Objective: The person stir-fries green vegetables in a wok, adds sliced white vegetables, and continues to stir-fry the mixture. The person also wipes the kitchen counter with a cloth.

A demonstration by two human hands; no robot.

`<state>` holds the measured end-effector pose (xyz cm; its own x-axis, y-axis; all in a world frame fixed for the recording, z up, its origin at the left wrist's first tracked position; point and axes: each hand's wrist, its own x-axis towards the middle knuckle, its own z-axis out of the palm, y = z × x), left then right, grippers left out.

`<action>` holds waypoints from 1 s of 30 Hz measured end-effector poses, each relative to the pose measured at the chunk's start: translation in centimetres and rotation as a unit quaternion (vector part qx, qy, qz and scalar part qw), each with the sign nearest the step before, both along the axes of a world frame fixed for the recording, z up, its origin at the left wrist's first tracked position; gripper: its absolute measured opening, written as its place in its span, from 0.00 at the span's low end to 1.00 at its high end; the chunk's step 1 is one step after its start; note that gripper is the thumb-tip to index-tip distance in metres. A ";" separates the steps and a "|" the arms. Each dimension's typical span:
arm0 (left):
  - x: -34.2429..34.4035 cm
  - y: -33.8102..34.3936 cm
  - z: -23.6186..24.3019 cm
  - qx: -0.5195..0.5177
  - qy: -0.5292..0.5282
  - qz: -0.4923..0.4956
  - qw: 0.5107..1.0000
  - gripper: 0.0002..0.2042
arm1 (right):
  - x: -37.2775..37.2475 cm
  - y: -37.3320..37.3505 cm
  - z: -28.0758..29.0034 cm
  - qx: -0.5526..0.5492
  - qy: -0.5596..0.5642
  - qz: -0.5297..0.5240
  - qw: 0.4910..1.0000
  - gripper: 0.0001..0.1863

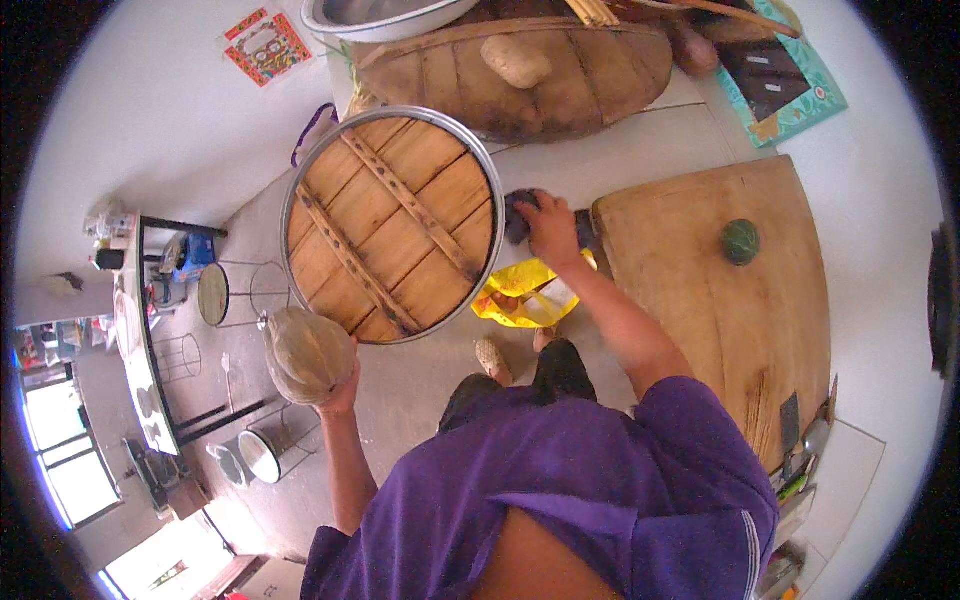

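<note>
My left hand [345, 388] holds a large, ribbed, tan pumpkin [305, 350] from below, its stem end facing left. Just beyond the pumpkin lies a round wooden lid [375, 225] with two battens and a metal rim. The pumpkin overlaps the lid's near left edge in view; whether they touch, I cannot tell. My right hand [553, 230] is closed over a dark, crumpled cloth [519, 214], to the right of the lid. Under my right forearm sits a yellow plastic bag [535, 296] with things inside, hard to make out.
To the right, a big wooden board [690, 260] bears a small green squash [741, 242]. A wooden lid [430, 75] with a tan, rounded lump [516, 62] lies at the back, beside a white basin [385, 20]. Stools [213, 295] and a bucket [262, 457] stand on the floor at left.
</note>
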<state>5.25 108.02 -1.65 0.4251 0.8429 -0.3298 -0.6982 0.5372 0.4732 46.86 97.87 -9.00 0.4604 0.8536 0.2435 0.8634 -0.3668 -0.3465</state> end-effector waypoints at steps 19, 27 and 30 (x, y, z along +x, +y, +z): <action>3.7 -6.9 -1.4 0.010 0.158 -0.052 0.986 0.26 | 30.9 -1.2 13.3 0.132 0.090 -0.057 0.986 0.25; 6.1 -7.9 0.7 -0.092 -0.068 0.009 0.993 0.28 | 37.4 6.6 8.2 0.008 -0.032 -0.251 0.968 0.24; 5.9 -8.2 0.4 -0.087 -0.020 -0.005 0.996 0.26 | 33.1 4.6 6.3 0.063 -0.096 -0.178 0.977 0.24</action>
